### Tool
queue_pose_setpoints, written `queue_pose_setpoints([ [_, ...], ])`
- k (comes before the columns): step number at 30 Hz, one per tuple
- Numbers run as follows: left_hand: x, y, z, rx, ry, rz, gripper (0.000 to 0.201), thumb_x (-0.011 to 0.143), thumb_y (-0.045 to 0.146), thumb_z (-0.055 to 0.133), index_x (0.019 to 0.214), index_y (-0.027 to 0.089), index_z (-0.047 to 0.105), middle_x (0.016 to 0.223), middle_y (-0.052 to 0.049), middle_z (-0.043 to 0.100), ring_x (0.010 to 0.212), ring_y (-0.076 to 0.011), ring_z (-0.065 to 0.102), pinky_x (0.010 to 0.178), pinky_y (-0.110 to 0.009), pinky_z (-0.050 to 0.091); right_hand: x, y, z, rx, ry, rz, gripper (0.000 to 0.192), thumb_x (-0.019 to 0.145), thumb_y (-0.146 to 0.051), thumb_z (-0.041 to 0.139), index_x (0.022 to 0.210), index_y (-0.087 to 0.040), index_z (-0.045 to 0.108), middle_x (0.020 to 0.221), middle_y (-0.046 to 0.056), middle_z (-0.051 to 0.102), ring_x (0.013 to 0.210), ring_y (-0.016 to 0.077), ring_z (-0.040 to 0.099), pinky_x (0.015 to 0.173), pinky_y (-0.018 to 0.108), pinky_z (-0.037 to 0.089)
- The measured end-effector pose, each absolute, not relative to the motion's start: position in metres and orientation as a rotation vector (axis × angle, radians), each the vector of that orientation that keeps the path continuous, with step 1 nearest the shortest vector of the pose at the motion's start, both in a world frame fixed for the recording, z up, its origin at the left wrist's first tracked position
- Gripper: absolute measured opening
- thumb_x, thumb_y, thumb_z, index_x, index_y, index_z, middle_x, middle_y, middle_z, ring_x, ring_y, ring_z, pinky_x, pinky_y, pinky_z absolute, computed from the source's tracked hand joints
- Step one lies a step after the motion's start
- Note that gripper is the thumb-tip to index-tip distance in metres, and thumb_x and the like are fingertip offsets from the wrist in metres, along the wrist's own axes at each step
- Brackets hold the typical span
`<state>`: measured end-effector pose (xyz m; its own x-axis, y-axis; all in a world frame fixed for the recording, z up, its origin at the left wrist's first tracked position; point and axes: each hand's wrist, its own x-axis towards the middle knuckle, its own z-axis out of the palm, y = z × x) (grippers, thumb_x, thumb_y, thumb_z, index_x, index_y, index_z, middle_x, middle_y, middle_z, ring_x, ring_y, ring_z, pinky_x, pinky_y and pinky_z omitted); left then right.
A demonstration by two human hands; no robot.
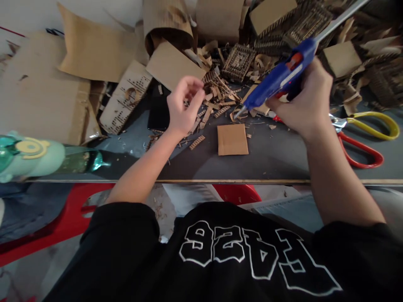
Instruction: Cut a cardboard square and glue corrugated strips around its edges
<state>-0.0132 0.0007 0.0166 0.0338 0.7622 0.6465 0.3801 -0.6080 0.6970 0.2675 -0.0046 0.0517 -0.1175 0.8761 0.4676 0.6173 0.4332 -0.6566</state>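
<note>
Flat dark-grey tabletop (pixel 277 155) gave passage nearside of the right fingers (pixel 280 108); curled brown cardboard scraps (pixel 217 93) obstructed beside the left fingers (pixel 190 80).

Cardboard square (pixel 233 139) lies on the table (pixel 277 161), scissors (pixel 340 122) to its right

The dark bench (pixel 277 163) carries a cardboard square (pixel 233 139) near its front edge, scissors (pixel 340 122) right of it, a green bottle (pixel 40 158) well left, cardboard scraps (pixel 217 93) behind.

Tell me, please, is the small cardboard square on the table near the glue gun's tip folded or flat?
Flat: the cardboard square lies on the dark table, and its top face shows no crease.
</note>
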Motion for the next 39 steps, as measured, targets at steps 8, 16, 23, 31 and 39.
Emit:
queue_pose_setpoints([
  [8, 0.005, -0.071, 0.009, 3.213, 0.754, 0.685, 0.047, 0.100, 0.046, 0.049, 0.071, 0.017, 0.073, 0.046, 0.000, 0.053, 0.044, -0.0122, 0.047, 0.043, -0.027, 0.023, 0.262, -0.020, 0.047, -1.686, -1.817, 0.079, 0.027, 0.080, -0.036, 0.070, 0.089, -0.022, 0.049, 0.082, 0.008, 0.058, 0.072, 0.0198, 0.049, 0.068, 0.035, 0.036],
  [16, 0.040, -0.108, -0.002, 3.266, 1.317, 0.613, 0.063, 0.100, 0.049, 0.050, 0.104, -0.009, 0.075, 0.057, -0.014, 0.066, 0.049, -0.0200, 0.061, 0.042, -0.029, 0.038, 0.257, -0.035, 0.022, -1.756, -2.005, 0.008, 0.033, 0.087, -0.037, 0.059, 0.113, -0.017, 0.055, 0.106, 0.016, 0.065, 0.100, 0.0316, 0.062, 0.083, 0.043, 0.049],
  [23, 0.041, -0.097, -0.011, 3.166, 1.255, 0.552, 0.055, 0.104, 0.041, 0.045, 0.108, -0.006, 0.074, 0.053, -0.012, 0.065, 0.046, -0.0181, 0.060, 0.039, -0.027, 0.030, 0.235, -0.031, 0.008, -1.760, -2.133, 0.044, 0.047, 0.088, -0.032, 0.053, 0.130, -0.010, 0.053, 0.117, 0.022, 0.065, 0.111, 0.0361, 0.063, 0.092, 0.052, 0.052],
  [31, 0.037, -0.097, -0.013, 3.193, 1.226, 0.576, 0.059, 0.104, 0.044, 0.047, 0.113, -0.009, 0.072, 0.052, -0.010, 0.064, 0.044, -0.0178, 0.059, 0.037, -0.028, 0.031, 0.234, -0.033, 0.008, -1.791, -2.173, 0.069, 0.046, 0.087, -0.028, 0.052, 0.129, -0.008, 0.054, 0.120, 0.023, 0.065, 0.117, 0.0354, 0.062, 0.095, 0.050, 0.052],
  [39, 0.037, -0.096, -0.011, 3.147, 1.214, 0.506, 0.059, 0.105, 0.043, 0.043, 0.114, -0.008, 0.071, 0.052, -0.011, 0.064, 0.044, -0.0184, 0.059, 0.036, -0.029, 0.031, 0.231, -0.033, 0.007, -1.822, -2.138, 0.098, 0.043, 0.090, -0.029, 0.050, 0.129, -0.009, 0.053, 0.122, 0.024, 0.064, 0.117, 0.0364, 0.062, 0.095, 0.051, 0.052],
])
